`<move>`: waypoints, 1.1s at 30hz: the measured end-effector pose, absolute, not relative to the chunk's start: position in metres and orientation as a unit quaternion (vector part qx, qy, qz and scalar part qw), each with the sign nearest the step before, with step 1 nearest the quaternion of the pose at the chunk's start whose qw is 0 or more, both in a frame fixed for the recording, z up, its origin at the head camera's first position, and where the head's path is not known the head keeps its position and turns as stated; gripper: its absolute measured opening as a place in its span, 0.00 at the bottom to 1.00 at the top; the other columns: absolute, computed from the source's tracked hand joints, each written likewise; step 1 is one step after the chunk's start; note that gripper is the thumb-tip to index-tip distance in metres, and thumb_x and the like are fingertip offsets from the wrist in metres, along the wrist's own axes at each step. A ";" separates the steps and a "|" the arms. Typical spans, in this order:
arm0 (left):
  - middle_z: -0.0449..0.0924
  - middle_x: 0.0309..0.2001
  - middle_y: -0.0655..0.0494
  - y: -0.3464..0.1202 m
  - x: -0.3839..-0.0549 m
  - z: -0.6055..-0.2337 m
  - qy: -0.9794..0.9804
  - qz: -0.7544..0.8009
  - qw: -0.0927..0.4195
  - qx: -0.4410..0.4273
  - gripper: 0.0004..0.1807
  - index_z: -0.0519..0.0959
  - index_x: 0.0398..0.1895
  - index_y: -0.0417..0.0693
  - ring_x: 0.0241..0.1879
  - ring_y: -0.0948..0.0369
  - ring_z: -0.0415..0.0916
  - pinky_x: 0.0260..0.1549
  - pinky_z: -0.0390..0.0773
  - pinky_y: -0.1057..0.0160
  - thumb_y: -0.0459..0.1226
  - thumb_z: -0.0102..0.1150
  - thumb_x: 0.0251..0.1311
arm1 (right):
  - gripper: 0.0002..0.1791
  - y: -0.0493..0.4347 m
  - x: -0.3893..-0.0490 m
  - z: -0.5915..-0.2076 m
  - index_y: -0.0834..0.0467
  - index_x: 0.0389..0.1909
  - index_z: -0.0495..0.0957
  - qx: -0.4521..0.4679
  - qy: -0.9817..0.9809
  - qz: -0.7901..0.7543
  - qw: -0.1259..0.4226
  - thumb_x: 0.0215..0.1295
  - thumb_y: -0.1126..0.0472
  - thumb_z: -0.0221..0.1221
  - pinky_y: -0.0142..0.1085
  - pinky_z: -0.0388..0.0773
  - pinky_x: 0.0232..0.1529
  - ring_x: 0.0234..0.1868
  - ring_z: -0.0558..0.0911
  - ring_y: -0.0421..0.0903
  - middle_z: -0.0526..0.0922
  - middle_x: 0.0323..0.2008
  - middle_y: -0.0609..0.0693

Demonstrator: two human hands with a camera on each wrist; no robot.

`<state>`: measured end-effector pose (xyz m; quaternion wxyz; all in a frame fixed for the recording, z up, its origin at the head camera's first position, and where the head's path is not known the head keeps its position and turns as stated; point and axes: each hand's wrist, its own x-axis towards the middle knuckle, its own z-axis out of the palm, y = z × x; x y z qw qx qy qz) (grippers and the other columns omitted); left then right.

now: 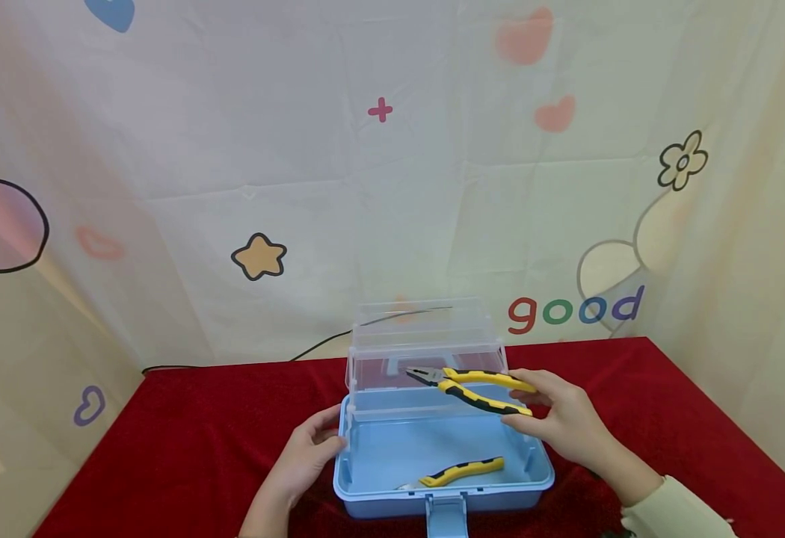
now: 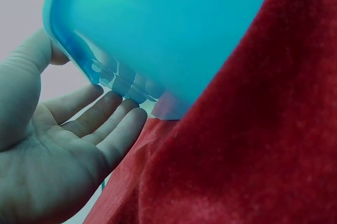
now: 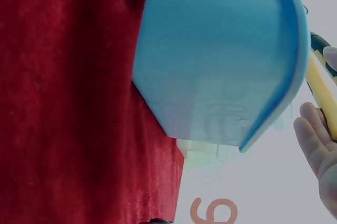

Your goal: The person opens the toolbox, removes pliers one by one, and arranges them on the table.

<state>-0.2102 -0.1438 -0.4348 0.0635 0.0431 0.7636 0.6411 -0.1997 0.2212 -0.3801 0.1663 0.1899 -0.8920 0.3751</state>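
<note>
A light-blue plastic toolbox [image 1: 406, 441] stands on the table with its see-through lid [image 1: 426, 336] raised at the back. My left hand [image 1: 305, 456] holds the box's left side; in the left wrist view the thumb is at the rim and the fingertips touch the outer wall. Above the box's right half, my right hand [image 1: 564, 418] holds combination pliers [image 1: 483, 377] by the ends of their yellow-and-black handles, the metal nose pointing left. Inside the box, near the front wall, lies a tool with a yellow-and-black handle [image 1: 466, 471]; the rim partly hides its metal end.
Red velvet cloth [image 1: 211, 441] covers the table. A blue latch [image 1: 446, 515] hangs down at the box's front. Behind the table hangs a pale printed curtain [image 1: 285, 134], and a thin black cable [image 1: 325, 342] runs along its bottom.
</note>
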 end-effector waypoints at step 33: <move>0.71 0.60 0.39 -0.144 -0.211 -0.438 0.762 0.643 0.056 0.043 0.31 0.63 0.66 0.38 0.51 0.52 0.77 0.49 0.80 0.53 0.33 0.54 0.58 | 0.31 0.255 -0.178 -0.395 0.60 0.55 0.75 0.110 -0.888 0.378 0.239 0.47 0.62 0.71 0.25 0.80 0.34 0.36 0.82 0.28 0.82 0.44 0.56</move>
